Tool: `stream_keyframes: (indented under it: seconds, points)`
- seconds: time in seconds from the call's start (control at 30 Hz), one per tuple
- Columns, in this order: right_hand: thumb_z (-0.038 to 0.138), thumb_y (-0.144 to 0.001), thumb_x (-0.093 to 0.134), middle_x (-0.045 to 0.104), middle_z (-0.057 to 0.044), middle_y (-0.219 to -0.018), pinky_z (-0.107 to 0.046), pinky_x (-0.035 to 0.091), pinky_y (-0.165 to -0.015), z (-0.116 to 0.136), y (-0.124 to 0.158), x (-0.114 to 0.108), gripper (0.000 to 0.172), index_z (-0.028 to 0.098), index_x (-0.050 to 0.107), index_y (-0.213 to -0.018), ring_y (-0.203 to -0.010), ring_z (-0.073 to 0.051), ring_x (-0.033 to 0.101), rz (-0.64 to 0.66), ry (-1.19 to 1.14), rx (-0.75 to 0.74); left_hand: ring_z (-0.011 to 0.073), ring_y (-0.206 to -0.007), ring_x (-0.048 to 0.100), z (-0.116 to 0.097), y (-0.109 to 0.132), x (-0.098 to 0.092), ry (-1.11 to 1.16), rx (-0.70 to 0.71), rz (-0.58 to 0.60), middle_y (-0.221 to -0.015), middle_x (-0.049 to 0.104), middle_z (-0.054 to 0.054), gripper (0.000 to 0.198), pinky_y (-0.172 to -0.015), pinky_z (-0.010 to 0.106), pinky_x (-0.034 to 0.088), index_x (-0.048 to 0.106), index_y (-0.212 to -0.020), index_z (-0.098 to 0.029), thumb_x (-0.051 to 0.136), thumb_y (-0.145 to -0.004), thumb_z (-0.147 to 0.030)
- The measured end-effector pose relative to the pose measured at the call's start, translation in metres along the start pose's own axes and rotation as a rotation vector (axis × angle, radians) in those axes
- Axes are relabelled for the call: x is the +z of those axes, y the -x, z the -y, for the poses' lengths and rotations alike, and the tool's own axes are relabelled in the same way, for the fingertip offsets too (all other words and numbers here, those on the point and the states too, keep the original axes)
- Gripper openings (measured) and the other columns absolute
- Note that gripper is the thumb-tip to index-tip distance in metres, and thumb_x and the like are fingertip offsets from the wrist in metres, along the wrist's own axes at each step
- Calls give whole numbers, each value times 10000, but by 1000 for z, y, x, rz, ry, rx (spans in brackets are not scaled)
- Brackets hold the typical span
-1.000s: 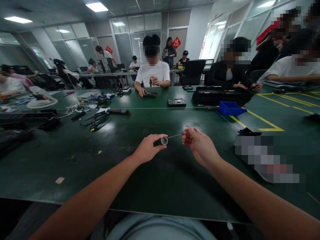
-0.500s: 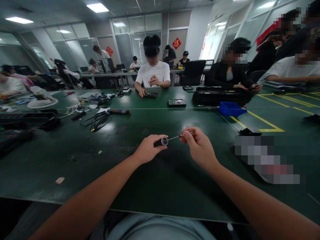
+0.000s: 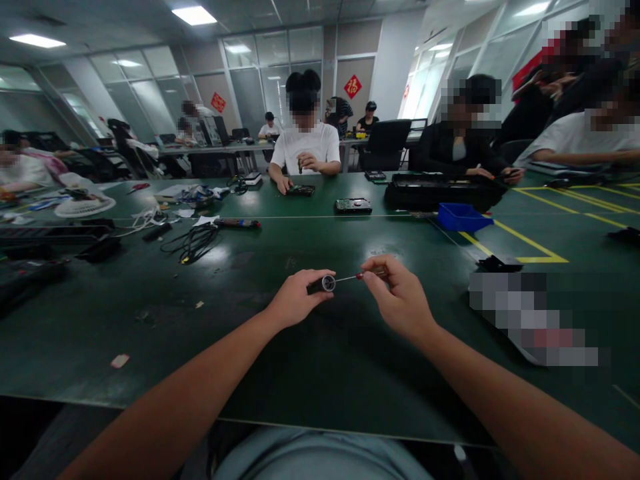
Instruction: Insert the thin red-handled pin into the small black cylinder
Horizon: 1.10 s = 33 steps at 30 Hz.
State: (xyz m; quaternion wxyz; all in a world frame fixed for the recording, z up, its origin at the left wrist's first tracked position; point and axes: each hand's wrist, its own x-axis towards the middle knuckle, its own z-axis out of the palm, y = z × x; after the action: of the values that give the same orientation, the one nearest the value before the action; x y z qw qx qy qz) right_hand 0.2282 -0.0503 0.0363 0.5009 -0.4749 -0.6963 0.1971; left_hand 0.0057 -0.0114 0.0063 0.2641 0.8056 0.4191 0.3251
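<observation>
In the head view my left hand (image 3: 295, 299) grips a short black cylinder (image 3: 317, 287), its round, light-rimmed end turned to the right. Its exact kind is not clear. My right hand (image 3: 403, 297) pinches a screwdriver (image 3: 381, 272) with a see-through, reddish handle. The thin metal shaft points left, and its tip is at the cylinder's rimmed end; how far in it reaches I cannot tell. Both hands are above the green table (image 3: 280, 373).
Black cables (image 3: 197, 243) and a tool with a red end (image 3: 240, 224) lie to the left. Ahead is a circuit-board device (image 3: 353, 205). A blue bin (image 3: 463, 218) and a blurred pale packet (image 3: 530, 320) are at right. A co-worker in white (image 3: 305, 150) sits opposite.
My right fingers have shifted slightly around the screwdriver handle, which now lies more level. My left hand and the cylinder stay put. The person opposite now holds a small dark tool upright.
</observation>
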Motion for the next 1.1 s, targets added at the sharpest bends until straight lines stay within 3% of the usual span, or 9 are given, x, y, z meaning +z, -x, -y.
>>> stream_keyframes:
  seconds: [0.2, 0.4, 0.5, 0.6, 0.8, 0.97, 1.1]
  points:
    - [428, -998, 467, 590, 21, -614, -300, 433, -558, 1, 1, 0, 262, 219, 620, -958, -553, -153, 573, 58, -9, 69, 238, -1151, 611, 1, 0, 0, -3, 5, 2, -1232, 681, 39, 411, -1048, 411, 445, 661, -1257, -280, 729, -854, -243]
    - [273, -960, 493, 669, -12, -789, -319, 481, -680, -1, 1, -1, 205, 222, 577, -1139, -731, -184, 651, 61, 3, 20, 224, -1127, 620, 2, 0, 0, 10, 7, -1, -1209, 687, 26, 422, -1025, 390, 455, 656, -1261, -283, 737, -849, -241]
    - [318, -990, 453, 649, -2, -727, -313, 464, -651, 2, 1, -2, 199, 228, 624, -1037, -684, -177, 638, 86, 4, 7, 229, -1138, 617, 2, 0, 1, 12, 6, 6, -1216, 685, 35, 412, -1046, 401, 449, 662, -1254, -275, 733, -850, -247]
    - [413, -1018, 417, 592, 14, -634, -306, 423, -584, 3, 1, -1, 303, 226, 649, -963, -584, -161, 588, 88, 56, 0, 240, -1155, 612, 3, 0, 1, 7, 7, 11, -1237, 678, 44, 407, -1064, 425, 441, 662, -1256, -277, 729, -854, -263]
    - [313, -998, 440, 671, -27, -830, -317, 471, -662, -1, 1, -1, 232, 231, 593, -1152, -755, -189, 660, 80, 19, 31, 236, -1137, 617, 4, 0, 0, -1, 1, -11, -1208, 684, 38, 420, -1041, 413, 453, 657, -1258, -284, 733, -848, -242]
    - [402, -1010, 424, 591, 9, -681, -317, 413, -577, 3, 1, -1, 266, 228, 617, -1069, -600, -172, 569, 94, 39, 72, 229, -1137, 619, 4, 0, 1, 7, 10, -1, -1214, 684, 34, 420, -1038, 403, 451, 652, -1262, -279, 733, -851, -246]
    - [301, -978, 473, 609, 5, -755, -315, 414, -592, 4, 2, -1, 219, 224, 555, -1166, -635, -168, 569, 91, 33, 65, 228, -1128, 622, 3, 0, 1, 11, 6, 1, -1205, 685, 29, 410, -1029, 404, 453, 653, -1259, -289, 727, -857, -261]
